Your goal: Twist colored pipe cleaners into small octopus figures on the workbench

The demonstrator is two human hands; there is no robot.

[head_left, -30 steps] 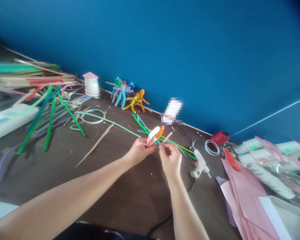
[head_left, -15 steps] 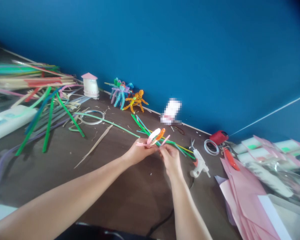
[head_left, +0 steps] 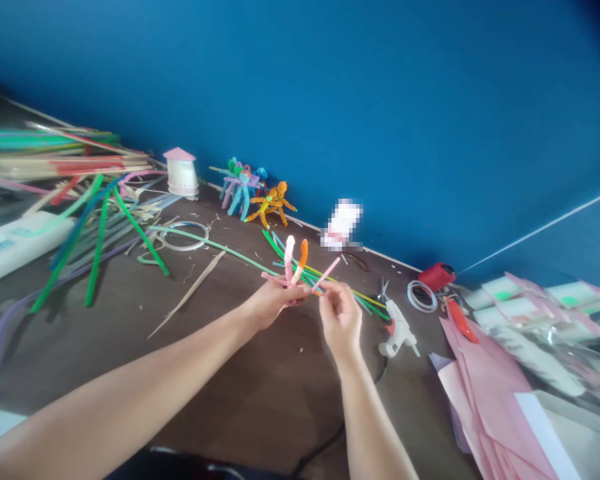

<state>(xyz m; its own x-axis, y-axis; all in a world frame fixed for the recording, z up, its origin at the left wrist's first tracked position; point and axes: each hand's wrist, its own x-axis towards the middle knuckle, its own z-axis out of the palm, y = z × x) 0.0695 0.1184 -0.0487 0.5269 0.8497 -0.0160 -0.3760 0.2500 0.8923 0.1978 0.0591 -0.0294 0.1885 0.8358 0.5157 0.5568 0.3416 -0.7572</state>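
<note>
My left hand (head_left: 273, 305) is closed on a small pipe-cleaner figure (head_left: 289, 257). Its pale pink and orange-and-white loops or limbs stand up above the fingers, and a short pink piece sticks out to the left. Close beside it, my right hand (head_left: 341, 319) pinches near a thin pink pipe cleaner (head_left: 327, 274) that slants up to the right from between the hands. The fingers hide where this piece meets the figure. Just behind the hands lie loose green, blue and yellow pipe cleaners (head_left: 371, 302) on the dark table.
Finished pipe-cleaner figures (head_left: 243, 190) and a white cup-shaped piece with a pink roof (head_left: 181, 175) stand along the blue wall. A glue gun (head_left: 400, 328) and scissors (head_left: 383, 288) lie at right, beside pink sheets (head_left: 495, 393). Bundled pipe cleaners (head_left: 75, 163) fill the left.
The figure in my left hand has turned, so its pink and orange parts now point more upright. The pink pipe cleaner by my right hand shows more of its length.
</note>
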